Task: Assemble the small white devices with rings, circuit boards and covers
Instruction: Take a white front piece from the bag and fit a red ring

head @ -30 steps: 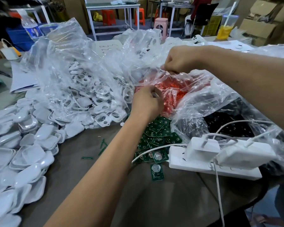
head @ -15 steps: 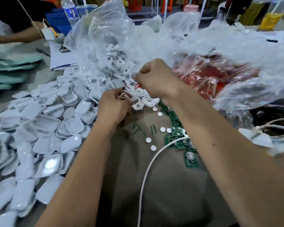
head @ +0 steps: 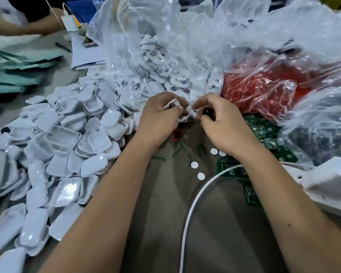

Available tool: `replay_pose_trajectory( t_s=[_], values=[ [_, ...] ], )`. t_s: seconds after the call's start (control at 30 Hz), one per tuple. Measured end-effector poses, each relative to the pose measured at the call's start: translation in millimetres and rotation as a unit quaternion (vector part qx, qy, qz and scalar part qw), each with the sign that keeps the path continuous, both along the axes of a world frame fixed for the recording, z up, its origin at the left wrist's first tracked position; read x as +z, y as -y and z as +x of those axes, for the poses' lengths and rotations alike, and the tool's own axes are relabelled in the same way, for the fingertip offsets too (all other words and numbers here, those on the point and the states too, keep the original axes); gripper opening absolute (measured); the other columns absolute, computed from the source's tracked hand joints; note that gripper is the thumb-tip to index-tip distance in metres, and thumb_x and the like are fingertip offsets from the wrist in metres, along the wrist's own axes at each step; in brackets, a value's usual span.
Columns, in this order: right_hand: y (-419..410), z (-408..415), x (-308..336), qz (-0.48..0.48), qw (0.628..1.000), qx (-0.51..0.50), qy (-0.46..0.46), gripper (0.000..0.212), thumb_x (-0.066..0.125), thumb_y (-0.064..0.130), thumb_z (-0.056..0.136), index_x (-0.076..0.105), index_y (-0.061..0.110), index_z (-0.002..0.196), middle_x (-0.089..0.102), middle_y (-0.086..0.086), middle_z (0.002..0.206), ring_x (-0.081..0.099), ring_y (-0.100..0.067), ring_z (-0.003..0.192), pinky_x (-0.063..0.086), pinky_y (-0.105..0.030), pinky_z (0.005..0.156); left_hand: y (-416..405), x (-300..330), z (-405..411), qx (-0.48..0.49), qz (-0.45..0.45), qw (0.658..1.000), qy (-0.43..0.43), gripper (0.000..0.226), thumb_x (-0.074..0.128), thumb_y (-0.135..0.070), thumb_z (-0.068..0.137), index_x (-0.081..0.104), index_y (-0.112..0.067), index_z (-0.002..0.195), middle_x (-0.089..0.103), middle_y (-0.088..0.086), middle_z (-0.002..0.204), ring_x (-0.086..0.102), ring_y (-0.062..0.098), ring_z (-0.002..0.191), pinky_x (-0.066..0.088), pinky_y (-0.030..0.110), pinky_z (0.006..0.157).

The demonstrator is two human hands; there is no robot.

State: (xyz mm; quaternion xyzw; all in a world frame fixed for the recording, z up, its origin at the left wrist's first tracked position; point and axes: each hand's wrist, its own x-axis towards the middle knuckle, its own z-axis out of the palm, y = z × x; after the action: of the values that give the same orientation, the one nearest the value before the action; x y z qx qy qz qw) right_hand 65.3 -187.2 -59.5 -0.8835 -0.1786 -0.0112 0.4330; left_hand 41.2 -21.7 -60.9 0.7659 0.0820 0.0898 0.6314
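left hand (head: pixel 158 115) pinches white shell (head: pixel 172 104) | right hand (head: pixel 222 123) pinches black part (head: pixel 207 111)

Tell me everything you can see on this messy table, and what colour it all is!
White covers: too many to count, white, heaped on the left.
Clear bag of white frames: one, see-through, back middle.
Bag of red parts: one, red inside, back right.
Circuit boards: many, green, right of the hands.
Round discs: four showing, white, near the middle.
Cable: one, white, front middle.
Power strip: one, white, right edge.
Table: one, grey-brown.
Left hand: holds a white frame piece.
Right hand: pinches a small black part.
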Motion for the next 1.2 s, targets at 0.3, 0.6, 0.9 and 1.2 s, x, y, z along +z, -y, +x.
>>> replay_pose_trajectory(
  t_s=[0.3,0.6,0.9,1.2],
  values=[
    [-8.5,-15.1,4.6,-0.029,0.997,0.069,0.026,0.03,0.051,0.003,0.09,0.074,0.021,0.094,0.069,0.009,0.09,0.062,-0.013,0.085,0.047,-0.029,0.076,-8.1,11.6,1.4,0.043,-0.133,0.99,-0.023,0.04,0.042,-0.017,0.099,0.075,-0.017,0.076,0.074,0.009,0.08,0.047,0.016,0.049,0.031,0.015,0.038],
    [-21.7,-17.0,-5.1,-0.16,0.973,0.122,0.114,0.014,0.076,0.031,0.092,0.07,0.018,0.091,0.044,0.014,0.07,0.05,-0.016,0.077,0.041,-0.033,0.072,-11.6,13.4,2.3,0.04,-0.277,0.96,-0.02,0.028,0.042,-0.009,0.103,0.068,-0.004,0.093,0.064,0.003,0.074,0.045,0.013,0.057,0.035,0.022,0.048],
    [-8.1,-8.3,7.3,0.444,0.848,0.085,-0.276,0.022,0.052,0.018,0.108,0.062,0.011,0.09,0.045,0.002,0.069,0.032,-0.009,0.06,0.028,-0.021,0.051,0.2,8.4,-1.2,-0.013,-0.119,0.993,0.015,0.02,0.066,-0.022,0.1,0.059,-0.011,0.084,0.07,0.009,0.086,0.053,0.015,0.058,0.033,0.02,0.042],
    [-8.0,-10.1,11.0,0.482,0.801,0.09,-0.344,0.032,0.039,0.017,0.111,0.057,0.011,0.085,0.045,0.0,0.069,0.033,-0.011,0.06,0.025,-0.022,0.05,1.7,9.1,-6.3,-0.05,-0.162,0.984,0.051,0.021,0.078,-0.008,0.088,0.058,-0.013,0.083,0.065,0.004,0.071,0.06,0.014,0.061,0.043,0.021,0.048]
  ],
)
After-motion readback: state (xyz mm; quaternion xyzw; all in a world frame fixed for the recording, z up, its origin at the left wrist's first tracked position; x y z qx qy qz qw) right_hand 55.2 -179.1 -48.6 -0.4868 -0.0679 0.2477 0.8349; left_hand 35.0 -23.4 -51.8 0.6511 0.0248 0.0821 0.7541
